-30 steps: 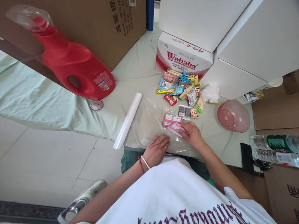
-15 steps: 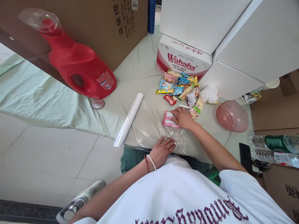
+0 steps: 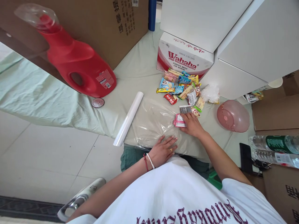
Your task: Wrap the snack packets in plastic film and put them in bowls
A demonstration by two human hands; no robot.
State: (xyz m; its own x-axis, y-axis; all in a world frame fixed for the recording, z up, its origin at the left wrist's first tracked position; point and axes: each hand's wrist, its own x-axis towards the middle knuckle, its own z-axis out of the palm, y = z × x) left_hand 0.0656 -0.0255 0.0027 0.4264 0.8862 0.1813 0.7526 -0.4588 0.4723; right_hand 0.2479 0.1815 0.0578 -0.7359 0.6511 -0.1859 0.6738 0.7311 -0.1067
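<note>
My left hand (image 3: 163, 151) lies flat with its fingers spread, pressing on a sheet of clear plastic film (image 3: 149, 124) near the front edge of the cloth-covered surface. The film comes off a white roll (image 3: 129, 119) lying slantwise to the left. My right hand (image 3: 193, 124) has its fingers curled over some pink-and-white packets (image 3: 179, 120) on the right part of the film; the fingers partly cover them. Just beyond that hand sits a grey blister-like pack (image 3: 185, 109), and a heap of small wrapped snacks (image 3: 178, 84) lies farther back.
A large red jug (image 3: 81, 65) and a small round disc (image 3: 97, 102) are at the left. Behind the snacks stands a Wahaha carton (image 3: 184, 56). To the right are a crumpled clear bag (image 3: 211, 93), a pink bowl (image 3: 233, 116), a phone (image 3: 245, 158) and water bottles (image 3: 273, 143).
My right hand has slid rightward and a little toward me, and the pink packets have moved with it. The grey pack now shows more. My left hand stays nearly in place, fingers slightly more spread.
</note>
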